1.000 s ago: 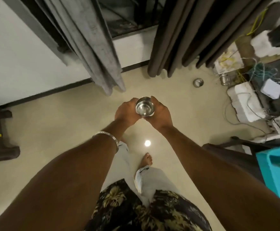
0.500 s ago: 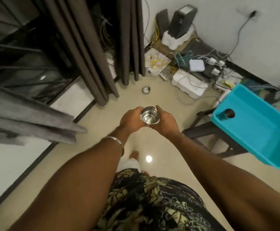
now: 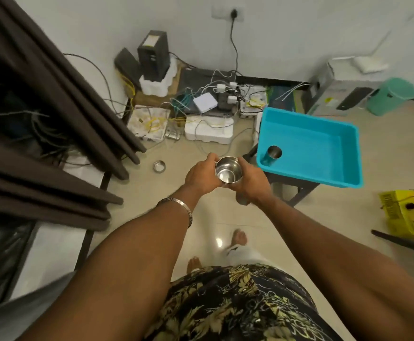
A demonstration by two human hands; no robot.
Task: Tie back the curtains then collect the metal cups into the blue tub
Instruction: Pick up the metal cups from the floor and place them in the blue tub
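Both hands, left hand (image 3: 202,174) and right hand (image 3: 252,180), grip a metal cup (image 3: 228,172) upright; I should carry it level over the blue tub (image 3: 324,177) beside another cup (image 3: 271,155).

The person wore a thin silver metal bangle (image 3: 178,208) on the left wrist, a dark garment with pale yellow leaf print (image 3: 235,303), light trousers (image 3: 240,252); both forearms and feet were bare.
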